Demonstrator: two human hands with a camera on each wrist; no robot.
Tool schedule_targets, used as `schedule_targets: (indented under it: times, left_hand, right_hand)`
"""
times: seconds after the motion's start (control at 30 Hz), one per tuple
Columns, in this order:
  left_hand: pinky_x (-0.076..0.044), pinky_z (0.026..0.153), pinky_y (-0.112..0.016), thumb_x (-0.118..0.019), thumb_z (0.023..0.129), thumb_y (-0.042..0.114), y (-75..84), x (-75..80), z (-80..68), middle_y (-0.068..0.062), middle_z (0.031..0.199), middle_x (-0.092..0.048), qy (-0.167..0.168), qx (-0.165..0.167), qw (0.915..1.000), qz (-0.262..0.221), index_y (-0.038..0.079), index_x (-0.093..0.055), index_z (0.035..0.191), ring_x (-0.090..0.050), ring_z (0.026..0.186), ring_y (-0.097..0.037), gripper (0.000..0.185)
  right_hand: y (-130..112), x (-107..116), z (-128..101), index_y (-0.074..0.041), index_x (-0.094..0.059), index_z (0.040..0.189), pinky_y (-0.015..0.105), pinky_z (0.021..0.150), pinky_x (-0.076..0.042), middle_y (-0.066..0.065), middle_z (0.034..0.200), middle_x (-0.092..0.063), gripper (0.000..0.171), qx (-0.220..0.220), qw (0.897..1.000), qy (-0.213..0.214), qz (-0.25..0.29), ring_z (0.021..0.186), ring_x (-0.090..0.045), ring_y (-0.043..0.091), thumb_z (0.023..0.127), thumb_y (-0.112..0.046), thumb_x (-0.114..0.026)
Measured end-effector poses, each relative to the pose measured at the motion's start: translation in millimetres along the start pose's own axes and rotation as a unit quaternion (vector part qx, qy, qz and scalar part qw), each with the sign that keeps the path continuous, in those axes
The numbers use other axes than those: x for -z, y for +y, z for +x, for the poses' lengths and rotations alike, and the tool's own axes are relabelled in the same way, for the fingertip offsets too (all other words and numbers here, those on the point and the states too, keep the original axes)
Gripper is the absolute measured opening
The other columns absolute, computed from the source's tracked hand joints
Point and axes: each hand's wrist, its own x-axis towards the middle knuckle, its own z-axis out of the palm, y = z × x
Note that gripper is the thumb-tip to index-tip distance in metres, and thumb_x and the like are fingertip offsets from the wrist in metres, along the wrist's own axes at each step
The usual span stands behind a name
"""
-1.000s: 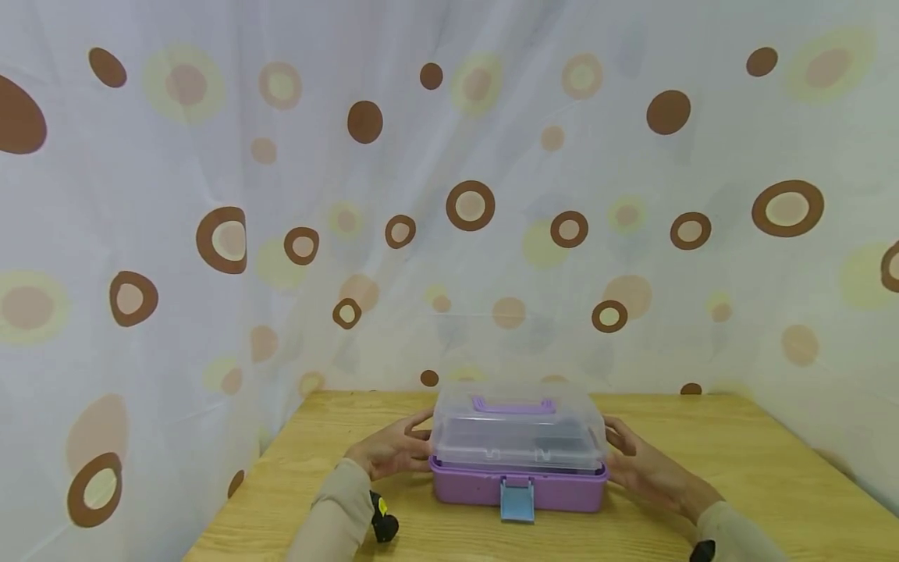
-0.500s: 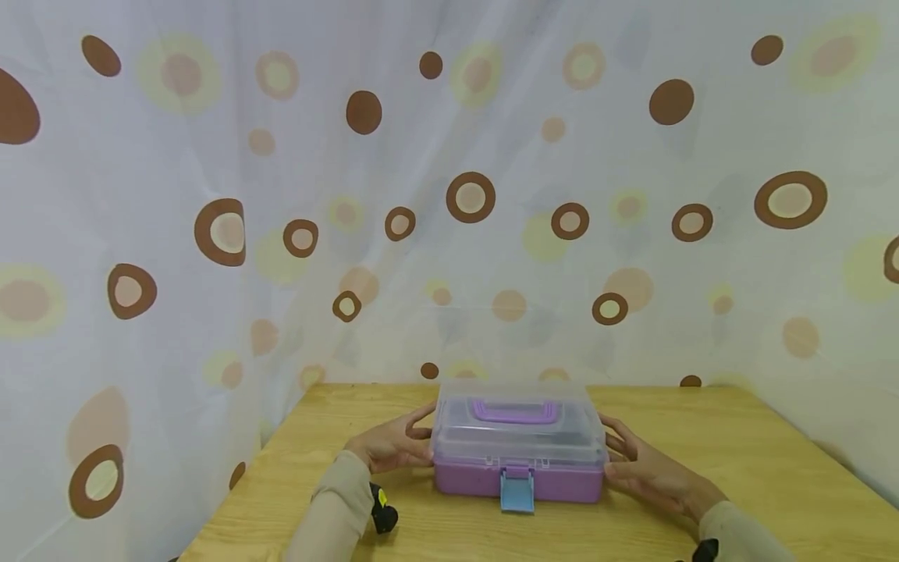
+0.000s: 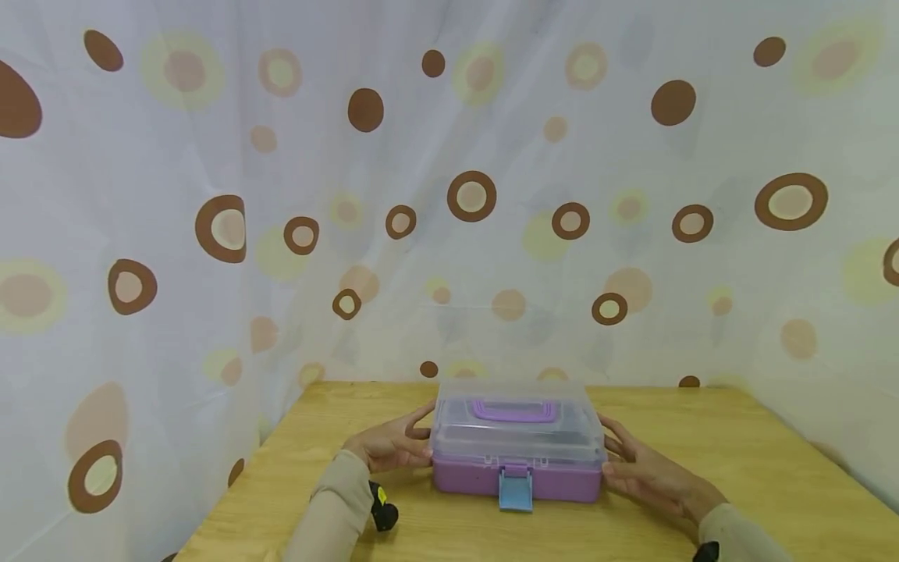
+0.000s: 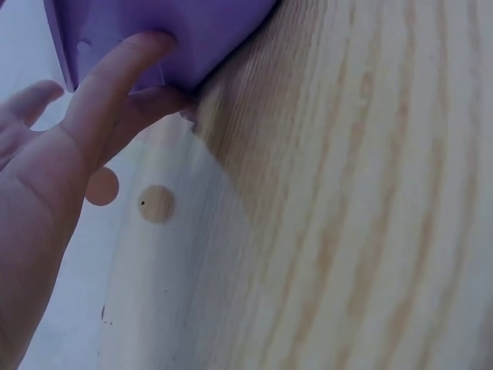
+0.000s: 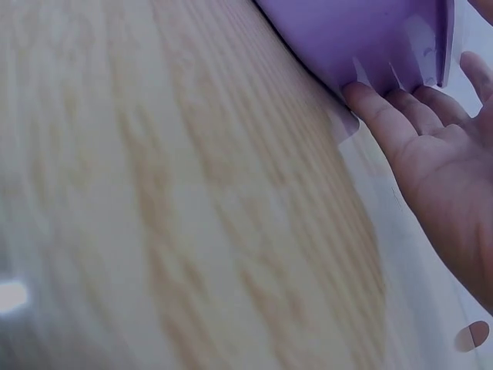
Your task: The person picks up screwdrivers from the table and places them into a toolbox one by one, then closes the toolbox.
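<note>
A storage box with a purple base, a clear lid and a purple handle stands on the wooden table. The lid lies down on the base. A blue latch hangs loose at the front. My left hand rests against the box's left end and my right hand against its right end, fingers fairly straight. In the left wrist view, my left hand touches the purple base with its fingertips. The right wrist view has my right hand touching the base the same way.
A white curtain with brown and yellow dots hangs close behind and to the left of the table. The table's left edge runs beside my left sleeve. Bare wood lies in front of and right of the box.
The clear lid has come down from a raised tilt onto the purple base. Both hands stayed at the box's ends and sank slightly with it.
</note>
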Motion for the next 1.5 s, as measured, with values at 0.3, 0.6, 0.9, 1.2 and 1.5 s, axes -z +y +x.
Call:
schedule_targets:
  times: [0.3,0.6,0.9,1.2,1.5]
  left_hand:
    - [-0.043,0.111,-0.048,-0.057,0.093,-0.017,4.9,-4.9,-3.3,-0.030,0.161,-0.027,0.013,0.005,0.9999,-0.008,0.022,0.002,0.168,-0.049,0.136,-0.037,0.103]
    - [-0.045,0.108,-0.044,-0.056,0.095,-0.014,9.6,-9.6,-1.4,-0.030,0.160,-0.028,0.006,0.010,0.9999,0.007,0.021,0.006,0.167,-0.052,0.132,-0.033,0.101]
    - [-0.046,0.107,-0.048,-0.058,0.092,-0.016,12.8,-15.6,-4.8,-0.032,0.160,-0.027,0.047,0.017,0.9986,0.017,0.016,0.000,0.167,-0.052,0.132,-0.036,0.100]
    - [-0.037,0.111,-0.060,-0.082,0.089,0.016,28.6,-30.8,-21.2,-0.025,0.168,-0.013,0.132,0.018,0.9548,0.266,0.010,-0.016,0.166,-0.028,0.147,-0.049,0.102]
    - [-0.032,0.116,-0.057,-0.080,0.092,0.018,48.5,-68.5,-20.8,-0.018,0.168,-0.020,0.158,-0.108,0.8731,0.449,0.008,-0.021,0.165,-0.024,0.151,-0.041,0.095]
  right_hand:
    - [-4.9,-1.1,1.8,-0.021,0.022,0.162,0.045,0.114,-0.039,0.027,0.163,0.027,0.091,0.000,1.000,0.003,-0.008,0.140,-0.040,0.019,0.107,0.000,-0.047]
    - [-6.7,0.9,0.0,-0.021,0.022,0.161,0.045,0.112,-0.041,0.026,0.163,0.026,0.090,-0.003,1.000,0.009,-0.009,0.137,-0.045,0.020,0.106,0.001,-0.046]
    - [-8.9,-3.1,1.0,-0.018,0.023,0.161,0.046,0.111,-0.042,0.027,0.163,0.026,0.091,-0.013,1.000,0.011,-0.012,0.137,-0.046,0.021,0.106,0.001,-0.048]
    - [-25.5,-9.5,-6.6,-0.014,0.015,0.164,0.053,0.106,-0.046,0.039,0.161,0.008,0.087,-0.067,0.982,0.051,-0.168,0.140,-0.041,0.045,0.109,-0.016,-0.052]
    - [-45.2,-33.8,-23.6,0.016,-0.043,0.140,0.042,0.072,-0.057,0.019,0.111,-0.063,0.062,-0.124,0.933,0.121,-0.317,0.091,-0.064,0.028,0.104,-0.031,-0.064]
